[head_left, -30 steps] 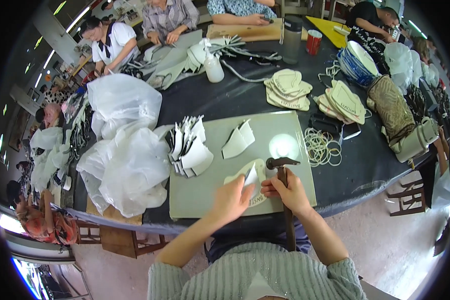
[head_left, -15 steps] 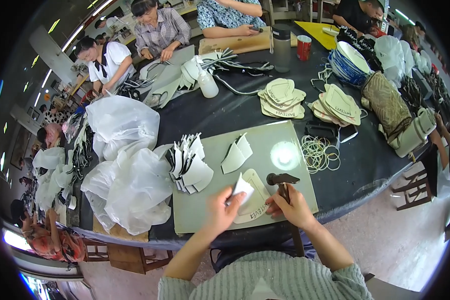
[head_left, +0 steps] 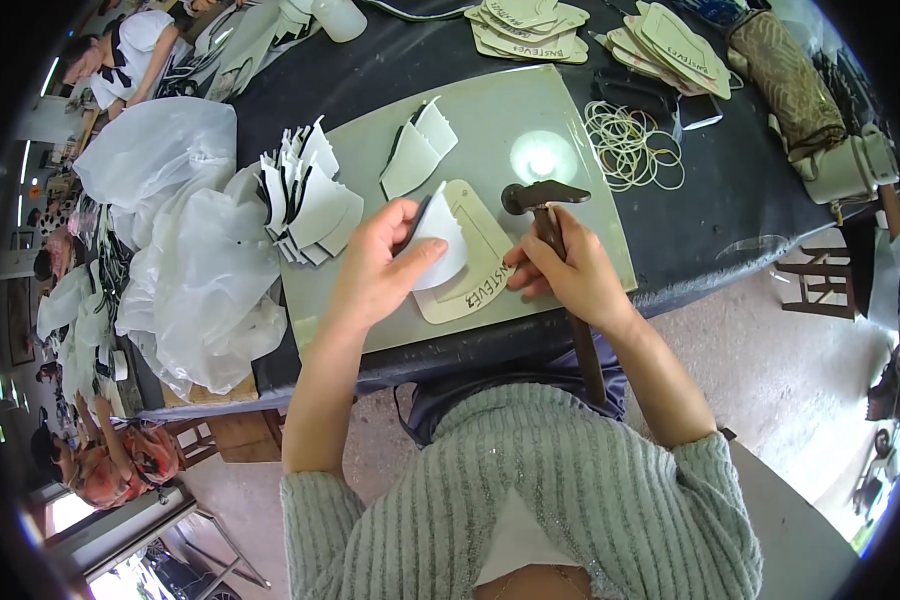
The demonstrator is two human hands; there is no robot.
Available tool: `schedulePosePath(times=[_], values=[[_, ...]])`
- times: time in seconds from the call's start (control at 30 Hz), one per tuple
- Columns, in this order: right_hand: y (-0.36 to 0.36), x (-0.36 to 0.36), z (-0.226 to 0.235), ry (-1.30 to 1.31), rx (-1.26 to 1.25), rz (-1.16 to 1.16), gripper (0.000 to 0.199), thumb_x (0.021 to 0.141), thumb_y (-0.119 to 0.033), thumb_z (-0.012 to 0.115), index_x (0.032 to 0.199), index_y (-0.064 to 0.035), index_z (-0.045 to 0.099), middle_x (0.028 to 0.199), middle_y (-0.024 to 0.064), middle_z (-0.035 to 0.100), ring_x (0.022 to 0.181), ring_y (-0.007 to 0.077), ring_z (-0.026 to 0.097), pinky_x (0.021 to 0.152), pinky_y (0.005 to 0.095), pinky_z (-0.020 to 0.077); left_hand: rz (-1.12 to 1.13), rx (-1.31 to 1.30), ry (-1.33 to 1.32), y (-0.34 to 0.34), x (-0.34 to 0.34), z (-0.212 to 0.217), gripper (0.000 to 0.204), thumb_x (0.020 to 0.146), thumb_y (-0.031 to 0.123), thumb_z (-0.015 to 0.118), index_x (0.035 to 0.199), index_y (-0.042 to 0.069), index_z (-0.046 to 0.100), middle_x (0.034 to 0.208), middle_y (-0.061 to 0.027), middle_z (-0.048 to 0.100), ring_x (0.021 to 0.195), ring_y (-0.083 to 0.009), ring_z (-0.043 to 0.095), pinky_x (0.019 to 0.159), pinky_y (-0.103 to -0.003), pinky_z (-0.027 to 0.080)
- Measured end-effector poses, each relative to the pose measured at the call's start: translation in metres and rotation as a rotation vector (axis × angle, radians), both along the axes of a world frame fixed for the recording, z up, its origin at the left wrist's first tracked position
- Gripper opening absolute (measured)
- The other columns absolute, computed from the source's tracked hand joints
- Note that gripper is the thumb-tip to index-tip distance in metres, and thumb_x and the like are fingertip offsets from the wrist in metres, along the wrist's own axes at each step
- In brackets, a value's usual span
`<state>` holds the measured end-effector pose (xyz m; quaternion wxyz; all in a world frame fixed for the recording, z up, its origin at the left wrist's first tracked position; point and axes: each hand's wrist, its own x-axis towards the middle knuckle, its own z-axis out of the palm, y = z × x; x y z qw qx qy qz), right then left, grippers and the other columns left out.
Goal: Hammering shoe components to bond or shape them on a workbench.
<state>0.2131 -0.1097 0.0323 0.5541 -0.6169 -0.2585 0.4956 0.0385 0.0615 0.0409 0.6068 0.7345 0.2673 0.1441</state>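
My left hand [head_left: 378, 265] pinches a curved white piece with a dark edge [head_left: 442, 250] between thumb and fingers. It is held over a cream pattern card [head_left: 483, 245] with dark lettering, hiding part of it. My right hand [head_left: 573, 262] grips a hammer [head_left: 546, 196] by its dark handle, head up and handle pointing down past the table edge. Its fingertips are close to the card's right side. Beyond the card lie a few overlapping white pieces [head_left: 420, 146]. A larger fanned stack of white pieces [head_left: 315, 205] stands to their left.
Everything lies on a pale, shiny board [head_left: 510, 98] on a black-covered table [head_left: 390, 50]. Crumpled plastic bags [head_left: 195, 265] fill the left. At right are rubber bands [head_left: 630, 145], stacked pattern cards [head_left: 670, 45] and a patterned roll [head_left: 785, 80]. Another person sits at far left.
The view has tilted down, so the table's contents sit higher in the picture. My left hand still holds the white piece, now turned more flatly into view. My right hand keeps the hammer.
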Motion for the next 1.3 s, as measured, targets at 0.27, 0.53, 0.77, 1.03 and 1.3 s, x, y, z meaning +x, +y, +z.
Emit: schedulePosePath(times=[0.27,0.53,0.77,1.03,1.3], values=[[-0.008,-0.002,0.011,-0.064,0.011,0.032,0.017,0.103,-0.015,0.051,0.107,0.0008,0.048,0.093,0.0113,0.069,0.072,0.0125,0.069,0.058,0.0253,0.0560,0.089,0.203,0.109,-0.033,0.009,-0.006,0.043,0.083,0.012,0.076,0.118,0.002,0.052,0.091,-0.0177,0.072,0.083,-0.0206,0.072,0.072,-0.033,0.054],[-0.003,-0.005,0.001,-0.025,0.056,0.111,0.017,0.102,-0.008,0.048,0.110,0.0073,0.047,0.096,0.0147,0.069,0.082,0.0162,0.071,0.069,0.0290,0.0606,-0.061,0.636,0.364,-0.049,0.011,0.005,0.045,0.084,0.015,0.071,0.121,0.002,0.051,0.086,-0.0159,0.070,0.079,-0.0352,0.070,0.066,-0.045,0.053],[-0.007,-0.013,0.004,-0.023,0.119,0.027,0.019,0.102,-0.007,0.049,0.113,0.0087,0.045,0.099,0.0184,0.068,0.086,0.0193,0.072,0.076,0.0297,0.0609,0.221,0.423,-0.028,-0.039,0.004,-0.004,0.037,0.088,0.011,0.071,0.119,0.000,0.055,0.093,-0.0154,0.072,0.083,-0.0157,0.071,0.074,-0.029,0.053],[-0.003,-0.006,0.001,-0.013,0.099,0.047,0.022,0.103,-0.010,0.049,0.113,0.0085,0.044,0.101,0.0185,0.067,0.088,0.0196,0.071,0.075,0.0298,0.0608,0.180,0.056,-0.118,-0.016,-0.002,-0.003,0.035,0.086,0.000,0.071,0.117,-0.002,0.055,0.099,-0.0083,0.070,0.092,-0.0123,0.067,0.080,-0.027,0.053],[-0.009,-0.011,0.002,0.049,0.041,0.064,0.022,0.103,-0.010,0.050,0.114,0.0078,0.044,0.100,0.0166,0.067,0.087,0.0190,0.071,0.070,0.0301,0.0604,0.169,-0.037,-0.074,-0.016,-0.009,-0.004,0.026,0.085,0.001,0.074,0.103,-0.002,0.056,0.094,-0.0068,0.070,0.085,-0.0098,0.066,0.076,-0.025,0.054]])
